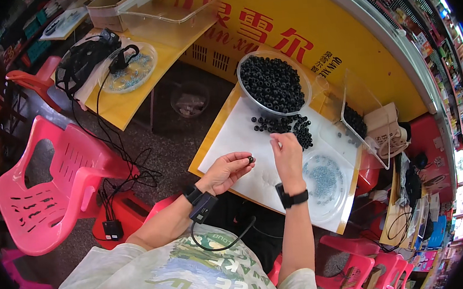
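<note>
My left hand [224,171] hovers over the white mat [236,138] and pinches a small black ring-shaped part [251,159] between thumb and fingertips. My right hand [288,151] reaches forward with its fingertips down at a loose pile of the same black parts [290,124] lying on the mat; whether it holds one is hidden. Behind the pile stands a clear bowl [273,83] heaped with black parts. A clear round dish of small grey metal pieces [322,178] lies just right of my right wrist.
A clear box holding more black parts [357,120] stands at the mat's right edge, beside a cardboard box [384,123]. A second yellow table [121,77] at the back left carries a bowl and black cables. A pink plastic chair [53,182] stands at the left.
</note>
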A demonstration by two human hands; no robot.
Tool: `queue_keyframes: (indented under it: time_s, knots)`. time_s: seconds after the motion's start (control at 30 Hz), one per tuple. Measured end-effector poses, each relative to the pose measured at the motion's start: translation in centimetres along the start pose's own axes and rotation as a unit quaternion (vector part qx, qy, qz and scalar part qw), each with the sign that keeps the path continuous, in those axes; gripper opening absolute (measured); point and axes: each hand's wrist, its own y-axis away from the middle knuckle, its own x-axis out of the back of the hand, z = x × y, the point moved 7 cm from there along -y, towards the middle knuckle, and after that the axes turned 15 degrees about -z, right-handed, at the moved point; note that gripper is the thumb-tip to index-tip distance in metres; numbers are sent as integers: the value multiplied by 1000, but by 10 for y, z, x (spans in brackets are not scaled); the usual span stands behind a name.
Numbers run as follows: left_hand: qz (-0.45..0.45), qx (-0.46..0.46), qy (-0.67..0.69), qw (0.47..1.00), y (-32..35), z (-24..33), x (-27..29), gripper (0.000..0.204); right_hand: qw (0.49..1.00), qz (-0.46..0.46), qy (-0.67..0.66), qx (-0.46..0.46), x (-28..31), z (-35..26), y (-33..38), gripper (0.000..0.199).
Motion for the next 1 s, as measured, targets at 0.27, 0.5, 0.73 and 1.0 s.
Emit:
queue_keyframes:
  time_s: [0.27, 0.5, 0.73, 1.0]
  knots:
    - [-27, 15, 13, 999, 3, -2, 4, 20, 988, 38, 149, -2, -29, 34, -49, 16]
    - [-40, 14, 11, 999, 2, -1, 2, 21, 987, 57, 140, 58, -24, 22, -35, 16]
    - [-5, 16, 23, 1000, 2, -2, -9, 22, 904, 1, -416, -102, -22, 19, 37, 26]
    - [-44, 19, -22, 999, 0, -7, -39, 21, 960, 49, -271, -54, -3, -23, 89, 24]
